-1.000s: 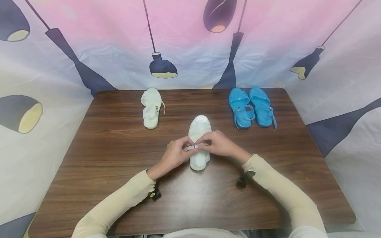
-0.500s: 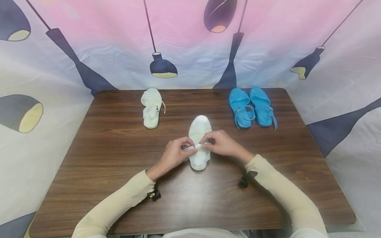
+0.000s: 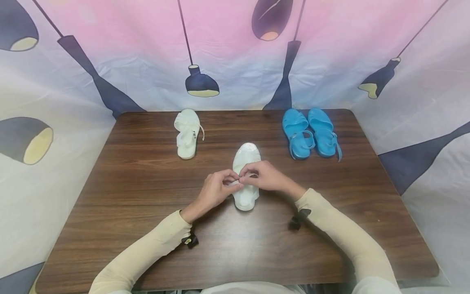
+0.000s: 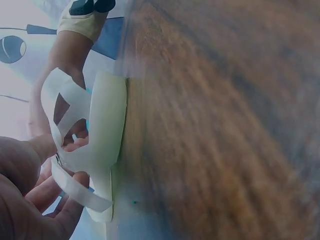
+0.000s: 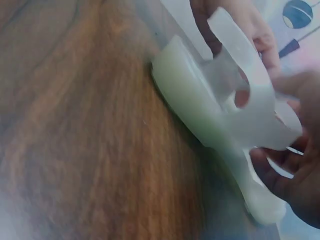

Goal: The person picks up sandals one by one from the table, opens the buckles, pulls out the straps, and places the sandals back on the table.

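A white sandal (image 3: 247,155) lies on the table in front of me, toe pointing away. My left hand (image 3: 217,187) comes in from the left and pinches its ankle strap (image 4: 75,190) by the small metal buckle (image 4: 58,160). From the other side my right hand (image 3: 267,175) has thumb and forefinger pinched at the same spot, on the strap. Both sets of fingertips meet over the middle of the sandal and cover most of the buckle. In the right wrist view the heel strap (image 5: 250,65) arches above the sole (image 5: 185,95).
Another white sandal (image 3: 186,134), its strap undone, is at the back left of the wooden table (image 3: 147,179). Two blue sandals (image 3: 295,130) stand side by side at the back right. A printed cloth (image 3: 147,61) hangs behind the table.
My right hand first drew slightly right with the strap, then came back left to the left hand's fingertips. The left hand and sandal stay almost in place.
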Action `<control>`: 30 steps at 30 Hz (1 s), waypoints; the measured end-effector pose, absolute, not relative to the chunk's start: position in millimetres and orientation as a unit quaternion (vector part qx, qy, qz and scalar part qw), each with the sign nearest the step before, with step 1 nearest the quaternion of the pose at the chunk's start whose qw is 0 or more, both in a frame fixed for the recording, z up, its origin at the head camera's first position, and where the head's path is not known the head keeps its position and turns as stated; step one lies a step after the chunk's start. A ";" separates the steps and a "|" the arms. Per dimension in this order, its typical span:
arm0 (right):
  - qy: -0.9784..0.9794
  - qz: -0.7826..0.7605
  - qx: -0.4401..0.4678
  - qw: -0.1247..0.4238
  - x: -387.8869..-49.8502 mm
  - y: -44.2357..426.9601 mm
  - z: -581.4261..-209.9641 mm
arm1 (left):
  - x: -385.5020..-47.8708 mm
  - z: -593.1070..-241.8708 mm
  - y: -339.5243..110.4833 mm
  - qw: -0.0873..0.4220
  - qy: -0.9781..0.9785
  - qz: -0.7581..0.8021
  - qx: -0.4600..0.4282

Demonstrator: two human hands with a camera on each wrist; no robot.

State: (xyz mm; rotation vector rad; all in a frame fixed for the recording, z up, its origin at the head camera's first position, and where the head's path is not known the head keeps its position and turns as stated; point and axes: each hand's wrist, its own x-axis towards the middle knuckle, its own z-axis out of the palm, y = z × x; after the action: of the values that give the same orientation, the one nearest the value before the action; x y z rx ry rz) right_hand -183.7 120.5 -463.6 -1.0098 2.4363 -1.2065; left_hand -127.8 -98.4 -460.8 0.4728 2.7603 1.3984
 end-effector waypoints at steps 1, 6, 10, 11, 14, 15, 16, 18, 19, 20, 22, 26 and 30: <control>0.835 -0.409 -0.352 0.113 -183.8 119.8 -464.7 | -127.7 -461.0 -98.5 0.006 0.880 0.450 0.150; 0.832 -0.410 -0.365 0.081 -184.7 122.5 -470.6 | -127.2 -461.6 -99.9 0.011 0.880 0.455 0.136; 0.837 -0.417 -0.346 0.079 -185.1 127.7 -474.6 | -127.3 -462.4 -101.5 0.013 0.885 0.448 0.129; 0.839 -0.418 -0.340 0.080 -185.0 129.4 -475.0 | -127.3 -462.4 -101.8 0.014 0.885 0.447 0.129; 0.844 -0.417 -0.328 0.082 -185.0 135.3 -474.3 | -127.5 -462.6 -102.8 0.014 0.884 0.448 0.130; 0.845 -0.418 -0.324 0.081 -185.3 137.6 -474.0 | -127.4 -462.6 -103.1 0.014 0.884 0.448 0.129; 0.846 -0.418 -0.321 0.078 -185.5 139.7 -473.7 | -127.3 -462.6 -103.3 0.013 0.884 0.449 0.128; 0.849 -0.416 -0.318 0.072 -186.4 143.7 -473.3 | -127.3 -462.3 -103.6 0.014 0.884 0.450 0.125; 0.850 -0.415 -0.318 0.069 -186.9 145.2 -473.0 | -127.3 -462.2 -103.6 0.013 0.885 0.449 0.124; 0.849 -0.414 -0.319 0.068 -187.3 146.5 -472.5 | -127.3 -462.1 -103.6 0.014 0.885 0.448 0.124; 0.849 -0.412 -0.323 0.069 -187.8 147.6 -471.5 | -127.4 -461.4 -103.4 0.015 0.885 0.448 0.124; 0.839 -0.424 -0.334 0.072 -188.1 144.0 -466.4 | -127.2 -459.8 -102.8 0.024 0.883 0.452 0.124; 0.831 -0.434 -0.340 0.076 -187.3 134.5 -459.4 | -127.1 -458.9 -101.7 0.029 0.881 0.454 0.130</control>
State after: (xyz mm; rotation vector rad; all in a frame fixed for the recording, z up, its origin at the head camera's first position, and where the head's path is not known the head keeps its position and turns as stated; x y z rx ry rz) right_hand -187.3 134.5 -459.4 -1.0206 2.4912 -1.3002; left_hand -127.1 -101.7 -458.9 0.4009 2.7183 1.4003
